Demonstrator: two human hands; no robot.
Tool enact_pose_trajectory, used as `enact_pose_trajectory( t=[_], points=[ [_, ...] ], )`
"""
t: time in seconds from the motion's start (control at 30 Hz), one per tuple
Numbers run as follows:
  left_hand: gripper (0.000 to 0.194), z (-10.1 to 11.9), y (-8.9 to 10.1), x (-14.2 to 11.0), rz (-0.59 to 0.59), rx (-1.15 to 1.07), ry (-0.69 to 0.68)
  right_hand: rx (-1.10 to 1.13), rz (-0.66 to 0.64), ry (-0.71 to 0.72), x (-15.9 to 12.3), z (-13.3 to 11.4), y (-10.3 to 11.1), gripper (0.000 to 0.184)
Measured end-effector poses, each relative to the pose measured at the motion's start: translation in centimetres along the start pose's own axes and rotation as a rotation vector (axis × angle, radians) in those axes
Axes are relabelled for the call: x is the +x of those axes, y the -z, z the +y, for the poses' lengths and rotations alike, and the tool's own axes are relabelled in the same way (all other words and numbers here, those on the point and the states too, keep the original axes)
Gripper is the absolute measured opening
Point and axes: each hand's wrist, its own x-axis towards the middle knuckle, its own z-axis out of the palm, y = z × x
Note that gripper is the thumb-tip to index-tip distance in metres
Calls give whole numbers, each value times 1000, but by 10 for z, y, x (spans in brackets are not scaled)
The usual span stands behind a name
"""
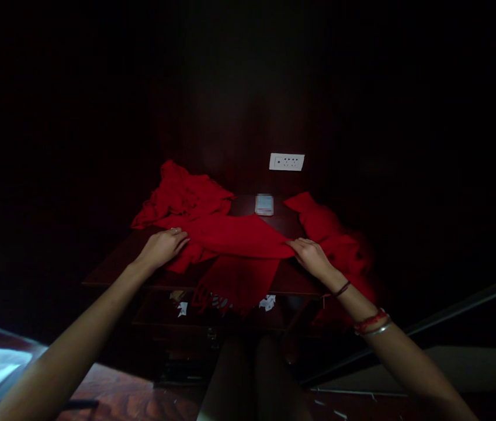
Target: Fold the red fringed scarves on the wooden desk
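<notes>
A red fringed scarf (239, 237) is stretched between my hands over a dark wooden desk (142, 266), its fringed end hanging past the front edge. My left hand (163, 245) pinches the scarf's left side, a ring showing on one finger. At the right corner, the fingers of my right hand (311, 256) are closed on the cloth. A crumpled heap of red fringed cloth (181, 193) lies behind my left hand. More red cloth, a folded pile (326, 228), rests beyond my right hand.
At the back of the desk lies a phone-like device (264, 204) with a lit screen. A white wall socket (287, 162) is above it. Under the desktop, a shelf holds white scraps (267, 302). The surroundings are very dark.
</notes>
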Motion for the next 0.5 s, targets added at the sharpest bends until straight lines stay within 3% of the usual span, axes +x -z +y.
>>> enact_pose_trajectory(
  t=[0.1,0.2,0.23,0.33,0.4,0.5],
  points=[
    [30,-6,3,-3,-21,26,63,15,66,-37,-6,13,11,34],
    [31,16,8,-2,-43,1,109,23,93,-15,-7,13,18,33],
    [38,31,10,0,-24,-27,99,33,99,-7,-6,10,19,32],
    [53,94,13,11,103,-215,-151,87,121,4,2,-1,20,31],
    [58,137,13,23,169,-312,-232,130,146,-3,8,-7,20,30],
    [37,177,11,42,180,-377,-218,156,172,-47,14,-11,23,30]
  ],
)
